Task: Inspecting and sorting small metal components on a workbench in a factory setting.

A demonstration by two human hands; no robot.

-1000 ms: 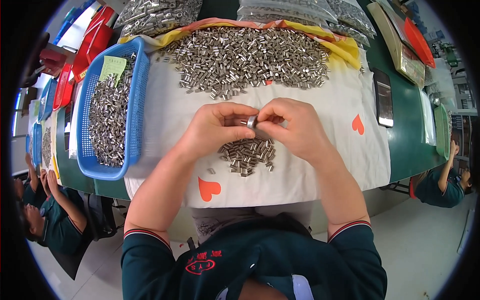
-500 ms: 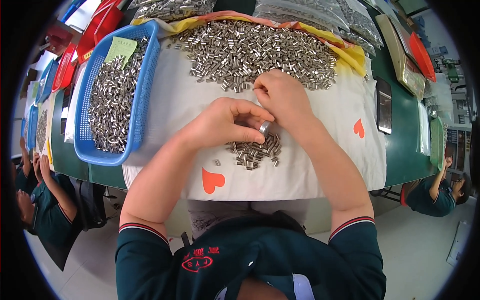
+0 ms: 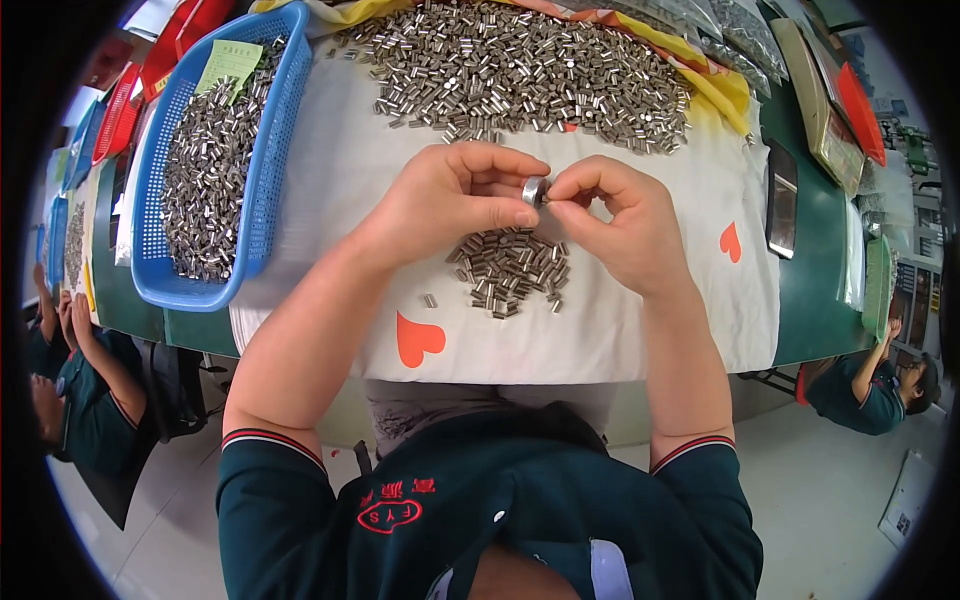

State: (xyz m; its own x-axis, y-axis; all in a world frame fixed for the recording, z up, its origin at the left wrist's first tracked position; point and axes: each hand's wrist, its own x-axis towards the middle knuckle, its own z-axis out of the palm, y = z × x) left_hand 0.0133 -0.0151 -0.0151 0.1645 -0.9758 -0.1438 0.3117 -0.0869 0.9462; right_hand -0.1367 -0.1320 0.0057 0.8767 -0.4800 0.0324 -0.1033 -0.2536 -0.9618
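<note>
A small silver ring (image 3: 535, 190) is pinched between the left hand (image 3: 450, 205) and the right hand (image 3: 620, 225), both held just above a white cloth (image 3: 600, 340) printed with red hearts. The left hand is closed narrowly on the ring with thumb and forefinger; the right hand's fingertips are closed on its other side, and whether a pin is gripped there cannot be told. A small heap of metal pins (image 3: 510, 270) is spread directly beneath the hands, a far larger heap (image 3: 520, 70) is piled near the cloth's far edge, and a blue basket (image 3: 275, 150) of more pins is set at the left on the green desk (image 3: 800, 330). Judged from this view, the step is best done with the ring held steady and square to the fingertips, the work kept low over the cloth so that anything dropped is caught near the small heap, and the grip kept light so that nothing is flicked away.
</note>
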